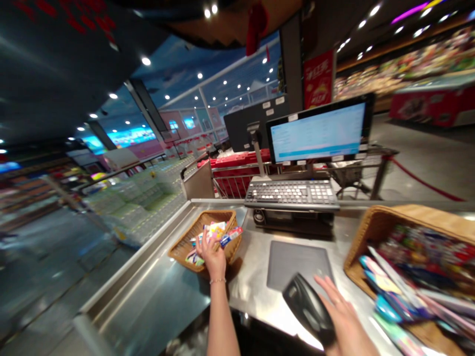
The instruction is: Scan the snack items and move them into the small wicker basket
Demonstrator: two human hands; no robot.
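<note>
My left hand [212, 255] reaches over the small wicker basket [189, 240] on the steel checkout counter [159, 296]. Its fingers are closed on several small colourful packets [218, 233] held above the basket. More packets lie inside the basket. My right hand [343, 316] is low at the front of the counter, fingers stretched out and resting against a black handheld barcode scanner [306, 307]. The scanner lies tilted beside a dark flat scan plate [297, 264].
A keyboard [291, 193] and lit register screen [319, 132] stand behind the plate. A large wicker basket [374, 230] full of colourful packaged goods sits at the right. Red shopping baskets [237, 170] and a metal rail lie beyond the counter. Shop aisles are blurred around.
</note>
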